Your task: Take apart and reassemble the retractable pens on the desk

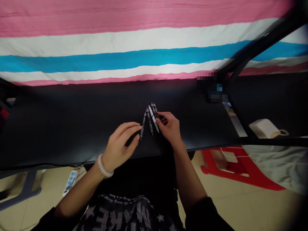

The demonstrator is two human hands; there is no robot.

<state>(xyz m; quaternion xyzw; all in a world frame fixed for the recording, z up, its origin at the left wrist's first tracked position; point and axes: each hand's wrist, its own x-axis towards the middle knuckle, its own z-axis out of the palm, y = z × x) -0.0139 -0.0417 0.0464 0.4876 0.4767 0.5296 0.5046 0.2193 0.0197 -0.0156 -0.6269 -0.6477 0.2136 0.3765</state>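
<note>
Several click pens lie fanned out close together on the black table top (72, 118), their upper ends near one another. A white pen (152, 115) rests between a grey pen (149, 121) and dark pens (155, 109) on the right. Leftmost is a slanted grey pen (143, 124). My left hand (122, 141), wearing a white coiled band on the wrist, has its fingers spread, with the index fingertip at the leftmost pen; contact is unclear. My right hand (169, 126) has curled fingers, its thumb and index finger closed on the dark pens at the right side.
A striped cloth (120, 61) hangs behind the table. Dark slanted frame bars (262, 38) stand at the right, near a white adapter (264, 128) with a cable. Below are a red stool (231, 170) and a power strip (70, 182) on the floor.
</note>
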